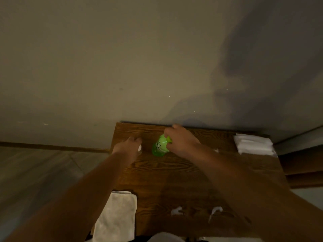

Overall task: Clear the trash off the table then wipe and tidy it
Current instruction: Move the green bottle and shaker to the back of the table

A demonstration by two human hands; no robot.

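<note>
A green plastic bottle [160,146] stands near the far edge of the wooden table [174,173]. My right hand [181,139] is closed around its top. My left hand [128,147] rests at the table's far left, fingers curled over a small white scrap [139,147]. Two torn white paper bits [176,210] [215,211] lie near the front edge. Another small white scrap [216,150] lies right of my right wrist. A folded white cloth [116,216] hangs over the front left corner.
A stack of white napkins [253,144] sits at the far right corner. The table's far edge is against a plain wall [139,58]. Grey floor [43,172] lies to the left, and a dark wooden piece of furniture [302,165] stands to the right.
</note>
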